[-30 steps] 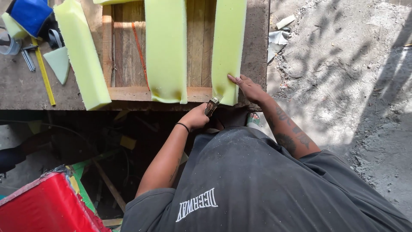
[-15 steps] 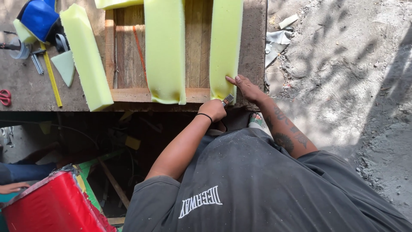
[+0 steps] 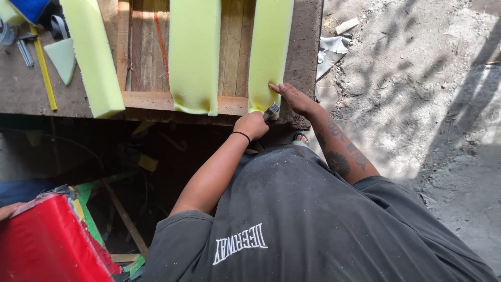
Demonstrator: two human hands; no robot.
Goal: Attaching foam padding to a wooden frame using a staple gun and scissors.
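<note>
Three light-green foam strips lie along a wooden slatted frame [image 3: 141,99] on a workbench [image 3: 21,94]. My right hand [image 3: 295,98], on a tattooed forearm, presses its fingers flat on the lower end of the right foam strip [image 3: 269,52]. My left hand [image 3: 251,125], with a black band at the wrist, is closed around a small metal tool [image 3: 271,110]. The tool's tip sits against that strip's bottom corner, at the frame's front edge. The middle foam strip [image 3: 194,52] and the left foam strip [image 3: 94,57] lie untouched.
A yellow ruler [image 3: 44,73], a small foam wedge [image 3: 63,57] and a blue object [image 3: 31,8] lie at the bench's left. A red cushion [image 3: 47,245] stands at bottom left, another person's fingers [image 3: 8,210] beside it. Sandy ground [image 3: 417,78] with scraps [image 3: 331,49] is on the right.
My left hand has come up from below the bench edge, bringing the tool to the right strip's bottom corner. My right hand has stayed on the foam.
</note>
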